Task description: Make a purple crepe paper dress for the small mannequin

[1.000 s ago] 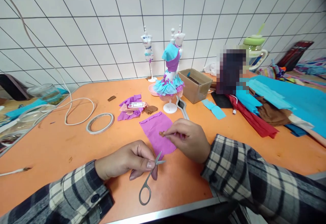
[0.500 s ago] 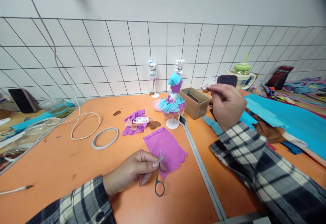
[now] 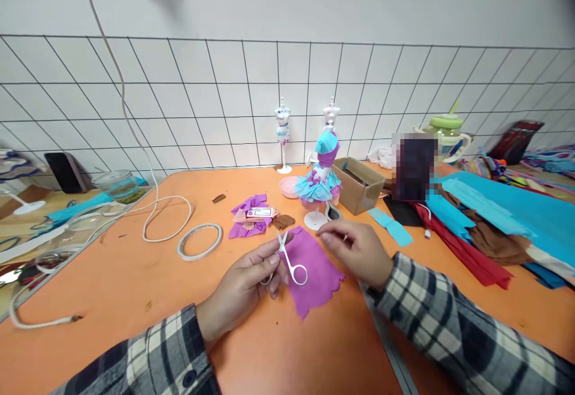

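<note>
My left hand point(image 3: 245, 284) holds a small pair of metal scissors point(image 3: 283, 246) between thumb and fingers. Their blades point away from me, slightly apart, and one finger ring hangs over a purple crepe-like sheet point(image 3: 317, 284) on the table. My right hand point(image 3: 362, 251) is just above the sheet's far right side, thumb and fingertips pinched together. Whatever it pinches, if anything, is too small to make out. Beyond the hands stands a mini dress form point(image 3: 327, 158) in a blue and purple ruffled dress on a white base.
Two more mini dress forms point(image 3: 283, 122) stand by the wall. A cardboard box point(image 3: 359, 194), a pink dish point(image 3: 288, 187) and purple scraps point(image 3: 242, 227) lie around. A tape roll point(image 3: 181, 245) and white cable point(image 3: 150, 227) are left; a blurred phone point(image 3: 415, 170) and coloured sheets point(image 3: 498, 221) right.
My right hand has come down and left, from beside the box to the purple sheet. The scissors have turned in my left hand, and the view has shifted to the right.
</note>
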A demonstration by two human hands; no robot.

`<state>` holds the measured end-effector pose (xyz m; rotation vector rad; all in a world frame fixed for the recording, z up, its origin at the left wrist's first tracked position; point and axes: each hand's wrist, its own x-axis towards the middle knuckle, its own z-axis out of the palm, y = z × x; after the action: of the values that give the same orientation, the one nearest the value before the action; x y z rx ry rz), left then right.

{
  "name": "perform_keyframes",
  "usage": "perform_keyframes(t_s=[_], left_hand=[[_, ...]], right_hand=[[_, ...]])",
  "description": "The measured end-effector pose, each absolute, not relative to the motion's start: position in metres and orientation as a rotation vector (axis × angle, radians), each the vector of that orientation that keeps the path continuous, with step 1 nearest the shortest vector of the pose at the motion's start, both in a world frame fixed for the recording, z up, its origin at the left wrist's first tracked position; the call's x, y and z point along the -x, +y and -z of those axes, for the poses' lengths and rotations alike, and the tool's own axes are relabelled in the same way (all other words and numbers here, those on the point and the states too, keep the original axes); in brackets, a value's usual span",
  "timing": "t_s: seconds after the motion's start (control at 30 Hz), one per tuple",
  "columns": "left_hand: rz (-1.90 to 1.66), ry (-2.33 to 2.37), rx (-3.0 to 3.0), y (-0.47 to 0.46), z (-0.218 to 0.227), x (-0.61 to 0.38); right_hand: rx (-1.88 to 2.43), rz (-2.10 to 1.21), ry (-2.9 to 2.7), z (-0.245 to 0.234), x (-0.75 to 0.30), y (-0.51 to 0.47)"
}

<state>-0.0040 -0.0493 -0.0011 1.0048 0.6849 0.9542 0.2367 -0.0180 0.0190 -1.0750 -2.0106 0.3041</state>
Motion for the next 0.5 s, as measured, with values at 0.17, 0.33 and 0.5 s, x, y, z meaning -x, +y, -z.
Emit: perform_keyframes(t_s=[0.17,0.33,0.5], left_hand=[[-0.977,0.699,-1.074,-0.050,0.001,0.002],[-0.979,0.735,-1.055,-0.050,0.003,0.002],[-0.954,0.772,-1.049,-0.051,0.006,0.000]], right_hand=[[1.314,-0.230,-2.209,-0.008,-0.237,-0.011],[1.616,-0.101,-2.142,-0.003,-0.276,0.026],[1.458,-0.156,-2.220,0.013,-0.281,0.060]])
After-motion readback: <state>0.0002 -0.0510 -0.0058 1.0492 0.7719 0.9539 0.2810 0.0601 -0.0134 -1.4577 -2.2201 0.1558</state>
